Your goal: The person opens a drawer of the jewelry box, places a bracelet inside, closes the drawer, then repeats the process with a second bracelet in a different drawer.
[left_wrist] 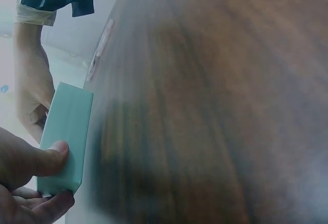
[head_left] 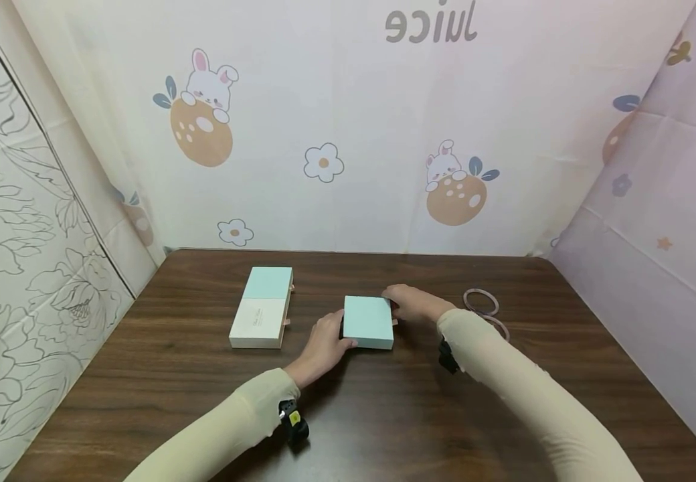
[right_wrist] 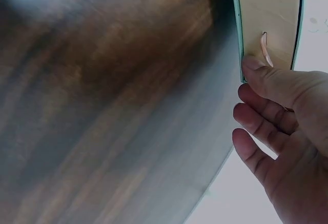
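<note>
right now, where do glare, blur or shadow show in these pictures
Head: soft sheen on the near table; left wrist: table grain blurred, dark shadow beside the mint box, pale glare lower right; right wrist: grain smeared, whitish glare upper left, pink tab fairly clear.

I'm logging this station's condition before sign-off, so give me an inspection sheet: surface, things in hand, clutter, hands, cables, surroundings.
Surface: dark wood-grain table.
Things in hand: mint box, with a ribbon tab on its cream side.
Clutter: mint-topped box and cream-topped box end to end on the left; pinkish rings on the right, partly hidden by the sleeve.
Hands: left hand grips the mint box's left side; right hand holds its far right corner.
Cables: nothing seen.
Surroundings: rabbit-print cloth behind; flower-drawn panel at left.
</note>
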The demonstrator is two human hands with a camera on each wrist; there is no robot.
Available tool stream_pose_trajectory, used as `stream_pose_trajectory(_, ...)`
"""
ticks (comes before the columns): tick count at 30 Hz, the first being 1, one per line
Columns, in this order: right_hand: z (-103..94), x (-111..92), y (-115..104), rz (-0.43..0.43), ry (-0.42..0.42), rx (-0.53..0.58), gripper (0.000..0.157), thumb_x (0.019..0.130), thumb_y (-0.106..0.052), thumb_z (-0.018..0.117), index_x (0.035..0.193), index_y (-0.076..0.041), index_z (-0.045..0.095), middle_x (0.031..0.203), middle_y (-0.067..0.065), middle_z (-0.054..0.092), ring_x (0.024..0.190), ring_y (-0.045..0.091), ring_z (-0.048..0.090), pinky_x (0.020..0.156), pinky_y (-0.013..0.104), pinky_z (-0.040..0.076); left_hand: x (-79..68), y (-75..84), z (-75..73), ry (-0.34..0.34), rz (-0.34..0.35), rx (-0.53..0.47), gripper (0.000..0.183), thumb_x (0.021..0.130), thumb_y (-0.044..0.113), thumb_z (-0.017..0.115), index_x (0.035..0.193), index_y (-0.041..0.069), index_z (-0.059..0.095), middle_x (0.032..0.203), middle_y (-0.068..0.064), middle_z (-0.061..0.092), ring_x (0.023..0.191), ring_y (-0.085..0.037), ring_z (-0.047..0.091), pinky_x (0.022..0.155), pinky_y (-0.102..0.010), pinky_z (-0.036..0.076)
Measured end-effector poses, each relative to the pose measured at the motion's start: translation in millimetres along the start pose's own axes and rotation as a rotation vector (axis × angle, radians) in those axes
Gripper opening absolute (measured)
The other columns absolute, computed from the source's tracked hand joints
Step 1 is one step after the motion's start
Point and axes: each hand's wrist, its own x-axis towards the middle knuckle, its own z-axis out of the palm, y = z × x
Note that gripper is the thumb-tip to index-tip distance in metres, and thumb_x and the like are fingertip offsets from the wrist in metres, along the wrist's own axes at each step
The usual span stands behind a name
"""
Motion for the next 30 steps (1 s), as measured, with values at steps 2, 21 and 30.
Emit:
stream_pose_trajectory(2,-2.7,3,1,0.007,0.000,0.005,0.011,0.088,0.007,0.062,0.094,-0.001,0.061,0.086,0.004,0.055,0.075,0.017,0.048,0.067,0.031,0.043,3.9,-0.4,-0.2,0.007,0.003,0.006,0.047,0.078,0.007,0.078,0.119,-0.005,0.058,0.105,-0.018,0.063,0.100,-0.030,0.060,0.081,-0.043,0.048)
stream_pose_trajectory(21,-15.5,36,24,0.091,0.000,-0.022,0.012,0.087,0.009,0.061,0.095,-0.001,0.061,0.085,0.006,0.055,0.073,0.018,0.046,0.065,0.030,0.040,40.9,-18.1,4.4,0.061,0.039,0.018,0.042,0.077,0.005,0.079,0.113,-0.006,0.059,0.100,-0.018,0.064,0.096,-0.031,0.060,0.079,-0.041,0.048)
stream_pose_trajectory(30,-24.1,52,36,0.147,0.005,0.009,0.018,0.084,0.009,0.066,0.099,0.001,0.061,0.086,0.007,0.057,0.076,0.020,0.049,0.068,0.033,0.043,65.4,-20.6,2.9,0.019,-0.036,0.002,0.041,0.079,0.004,0.077,0.116,-0.003,0.059,0.106,-0.017,0.064,0.102,-0.030,0.060,0.084,-0.042,0.048)
